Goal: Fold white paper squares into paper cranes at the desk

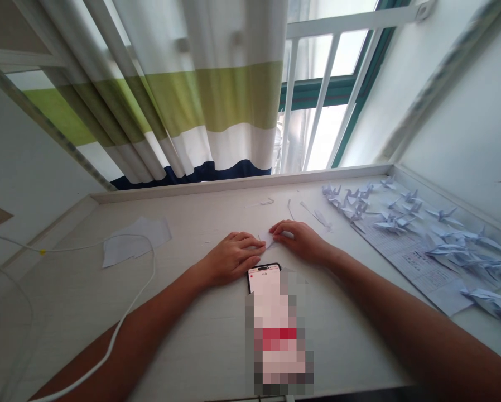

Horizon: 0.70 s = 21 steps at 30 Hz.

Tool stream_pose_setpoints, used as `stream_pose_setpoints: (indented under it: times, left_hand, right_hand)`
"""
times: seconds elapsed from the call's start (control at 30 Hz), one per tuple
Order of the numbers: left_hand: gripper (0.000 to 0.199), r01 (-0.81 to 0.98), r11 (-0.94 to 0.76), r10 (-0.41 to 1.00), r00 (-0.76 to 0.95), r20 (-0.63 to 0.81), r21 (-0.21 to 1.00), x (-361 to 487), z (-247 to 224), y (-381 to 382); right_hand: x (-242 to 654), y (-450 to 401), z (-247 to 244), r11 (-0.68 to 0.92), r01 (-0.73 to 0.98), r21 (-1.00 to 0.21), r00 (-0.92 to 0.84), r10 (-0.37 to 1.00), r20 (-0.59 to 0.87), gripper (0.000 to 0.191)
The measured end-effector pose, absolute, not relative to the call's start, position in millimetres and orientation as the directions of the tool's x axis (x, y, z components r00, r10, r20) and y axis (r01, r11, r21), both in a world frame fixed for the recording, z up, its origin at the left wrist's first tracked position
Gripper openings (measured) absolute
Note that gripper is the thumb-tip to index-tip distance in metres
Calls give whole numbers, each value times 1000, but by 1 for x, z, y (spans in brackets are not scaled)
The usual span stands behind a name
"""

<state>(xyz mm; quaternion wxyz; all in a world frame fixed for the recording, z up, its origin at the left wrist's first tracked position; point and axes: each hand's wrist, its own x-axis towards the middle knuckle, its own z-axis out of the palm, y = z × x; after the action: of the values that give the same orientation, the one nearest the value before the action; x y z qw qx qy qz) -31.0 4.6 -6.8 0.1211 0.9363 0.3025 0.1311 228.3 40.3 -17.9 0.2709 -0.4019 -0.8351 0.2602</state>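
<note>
Between my hands, on the white tabletop (217, 346), is a small piece of white paper (268, 238), partly covered by fingers. My left hand (236, 255) rests palm down with its fingertips pressed together on the paper's left edge. From the other side, my right hand (297, 239) pinches the right edge between thumb and curled fingers. How the paper is folded is too small to tell. Just below my left fingertips lies a phone (267, 304) with its screen lit, most of it pixelated.
Several white paper cranes (395, 220) cover the right side, some on a printed sheet (413, 271). Sheets of plain paper (137, 240) lie at left. Thin paper strips (315, 215) lie behind my hands. A white cable (127, 315) crosses my left forearm. A raised ledge (242, 181) borders the back.
</note>
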Motion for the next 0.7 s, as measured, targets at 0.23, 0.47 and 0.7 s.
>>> stream_pose_setpoints:
  times: [0.23,0.47,0.7]
  left_hand:
    - [38,479,-822,544,819,179,309,-31,-8,9]
    - [35,433,-861,494,839,228,268,-31,-11,7]
    - [33,399,-851,496,824,275,341,-31,-13,5]
  right_hand:
    - [242,45,-16,604,417,-679,-669,710,221,14]
    - [239,41,-10,696,474,-539,-702,668,246,16]
    - [241,36,1,754,492,-435,-770,610,186,23]
